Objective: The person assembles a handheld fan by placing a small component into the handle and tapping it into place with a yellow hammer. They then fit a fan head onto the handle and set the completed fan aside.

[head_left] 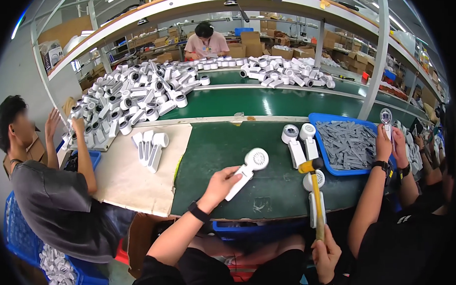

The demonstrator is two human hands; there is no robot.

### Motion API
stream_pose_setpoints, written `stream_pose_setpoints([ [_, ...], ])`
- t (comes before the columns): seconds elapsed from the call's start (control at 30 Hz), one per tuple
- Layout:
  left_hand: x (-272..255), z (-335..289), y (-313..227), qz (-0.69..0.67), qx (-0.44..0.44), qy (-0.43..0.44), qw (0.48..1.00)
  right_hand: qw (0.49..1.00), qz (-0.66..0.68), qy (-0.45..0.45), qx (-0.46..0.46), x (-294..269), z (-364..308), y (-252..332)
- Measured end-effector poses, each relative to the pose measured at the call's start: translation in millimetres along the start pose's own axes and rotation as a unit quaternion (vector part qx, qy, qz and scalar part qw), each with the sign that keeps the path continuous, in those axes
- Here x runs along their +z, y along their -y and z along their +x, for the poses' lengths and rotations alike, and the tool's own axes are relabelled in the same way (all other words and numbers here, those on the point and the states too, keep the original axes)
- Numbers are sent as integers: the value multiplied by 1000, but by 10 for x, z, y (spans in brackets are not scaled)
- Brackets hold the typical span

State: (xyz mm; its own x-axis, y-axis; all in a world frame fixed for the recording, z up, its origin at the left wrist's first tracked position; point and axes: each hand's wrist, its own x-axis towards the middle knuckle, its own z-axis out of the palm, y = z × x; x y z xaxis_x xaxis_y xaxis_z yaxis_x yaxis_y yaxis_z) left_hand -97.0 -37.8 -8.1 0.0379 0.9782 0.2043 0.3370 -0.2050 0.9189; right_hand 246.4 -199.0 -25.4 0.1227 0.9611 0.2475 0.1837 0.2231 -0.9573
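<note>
My left hand (220, 187) is closed round the handle of a white handheld fan (257, 159). The fan's round slotted head points away from me over the green work surface (260, 201). In my right hand (326, 257), closed at the lower end of its yellow handle, is a mallet (315, 194). The mallet's yellow and black head is raised, and behind it a white fan (315, 182) is partly hidden. Just beyond lie two more fans, one with a dark-centred head (290, 134) and one with a white grille (307, 131).
A blue tray (350, 171) of grey strips stands at the right, beside a co-worker's hands holding a fan (386, 118). Several fans (150, 149) lie on brown paper (124, 181) at left. Another co-worker reaches toward a large fan pile (136, 95) beside the green conveyor (266, 101).
</note>
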Motion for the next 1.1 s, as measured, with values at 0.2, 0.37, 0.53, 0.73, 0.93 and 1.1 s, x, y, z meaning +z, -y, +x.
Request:
stream_pose_setpoints([
  [0.2,-573,-261,-169,-365,-151,-30,918,995,-37,-73,53,-273,13,-71],
  [0.37,-1168,-318,163,195,-105,-205,953,986,-70,-111,107,-481,-116,-23],
  [0.53,-1712,-550,749,620,-43,-332,709,982,-80,-70,156,-518,-317,84],
  [0.73,-212,-445,-322,362,229,-94,899,989,-97,-18,107,-242,-372,170],
  [0.93,1125,-904,-411,332,191,8,924,992,-85,67,64,190,-233,154],
  [1.1,1218,-927,-439,403,177,-53,896,992,-79,84,44,270,-197,97],
])
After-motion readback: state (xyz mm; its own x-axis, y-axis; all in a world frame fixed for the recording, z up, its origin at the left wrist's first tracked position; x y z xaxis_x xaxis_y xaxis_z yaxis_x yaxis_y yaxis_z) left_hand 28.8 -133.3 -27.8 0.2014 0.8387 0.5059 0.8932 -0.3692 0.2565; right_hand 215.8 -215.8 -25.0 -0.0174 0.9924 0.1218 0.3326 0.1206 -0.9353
